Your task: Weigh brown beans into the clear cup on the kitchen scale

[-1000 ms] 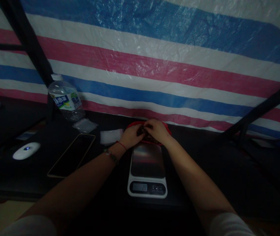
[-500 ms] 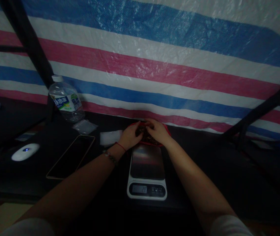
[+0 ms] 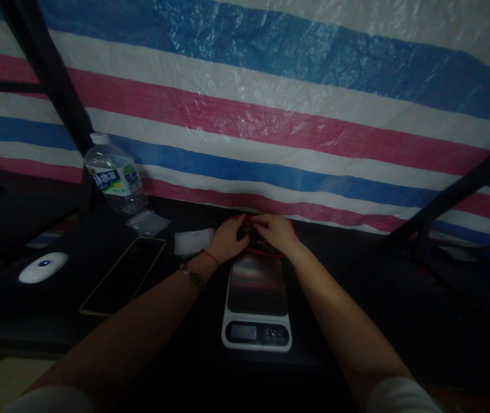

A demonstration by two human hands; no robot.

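Note:
A red bag [image 3: 266, 252] lies behind the kitchen scale, holding loose dark brown bits [image 3: 258, 244] too small and dim to name. At its left side is my left hand [image 3: 230, 238], fingers bent over the contents and closed; what they grip is hidden. My right hand [image 3: 278, 231] reaches in from the right, its fingertips pinched together among the bits. Whether a piece is between them cannot be made out. The white scale [image 3: 257, 287] with a dark plate stands in front of the bag, its display lit with a small reading.
Left of my hands lie a small clear plastic packet [image 3: 193, 241], another packet [image 3: 148, 222] and a phone [image 3: 123, 276]. Farther left is a white oval device [image 3: 43, 267]. A large plastic bottle [image 3: 116, 178] stands near a black frame bar [image 3: 51, 74]. Striped sheeting [image 3: 270, 120] hangs behind the black table.
My right hand has drawn slightly toward me, and its fingers have come closer together over the brown bits. My left hand stays almost in place.

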